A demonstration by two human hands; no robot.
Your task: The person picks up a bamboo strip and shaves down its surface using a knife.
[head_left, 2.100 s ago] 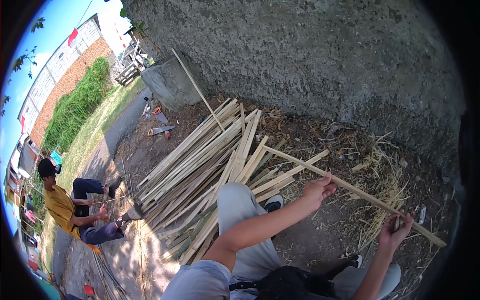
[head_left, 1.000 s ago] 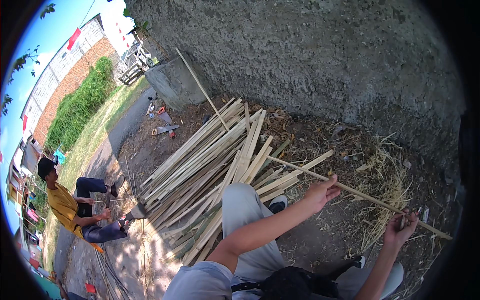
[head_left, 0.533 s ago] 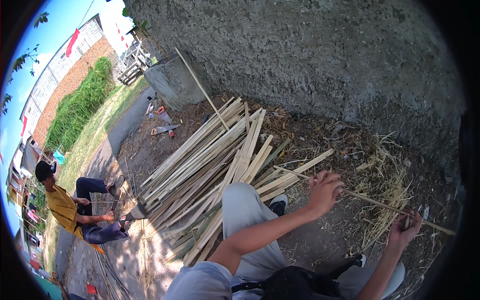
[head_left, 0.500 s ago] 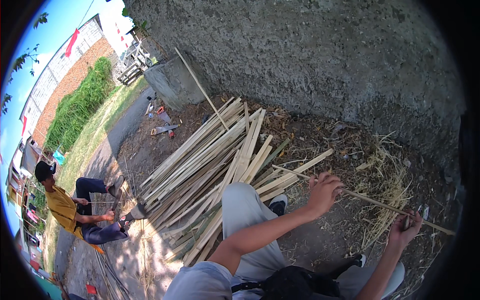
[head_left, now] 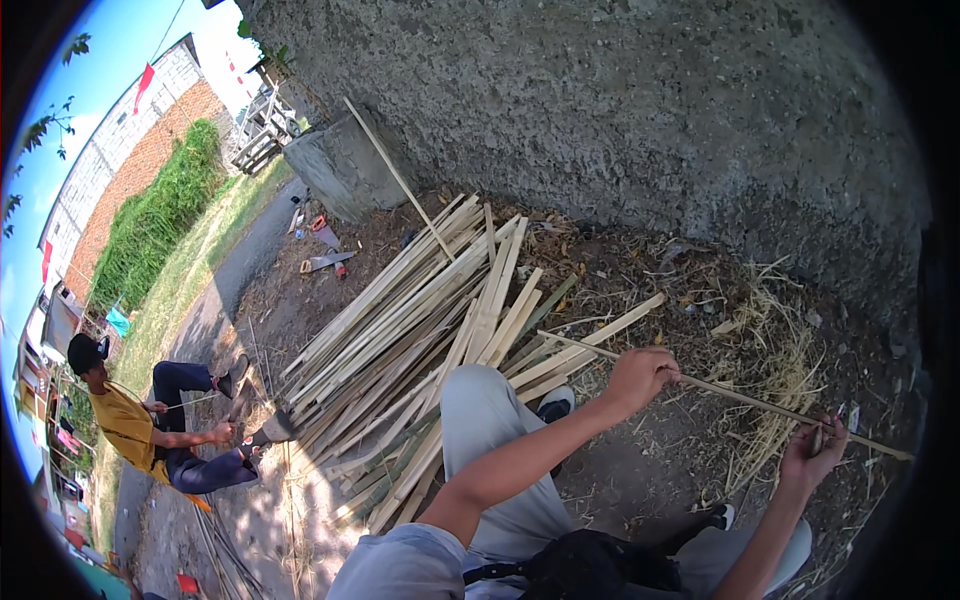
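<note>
- Pale tan wood or bamboo makes up the thin strip (head_left: 745, 398) in our hands; it lies to the right of the strip pile (head_left: 395, 310), one end over or just beside the pile's right side, the other well apart from it. We cannot tell whether strip and pile touch.
- Our left hand (head_left: 645, 380), the nearer one to the pile, has its fingers curled together on the strip.
- Our right hand (head_left: 813, 455), farther right of the pile, has its fingers bent in around the strip towards its far end; they also hold a small dark object (head_left: 816, 441), too small for us to name.
- We judge the strip light enough for one hand, though its length would make a lone grip at one end swing and droop.
- It looks stiff over a short stretch and springy over its whole run, so we expect some flex between spread hands, and perhaps a split along the grain under a sharp bend.
- The surface seems dry rather than slippery; we reckon on splinters along the edges, so a pinch on the flat faces suits bare fingers best.
- We would hold it at two places, either side of the middle, with the end nearest the pile lifted clear.
</note>
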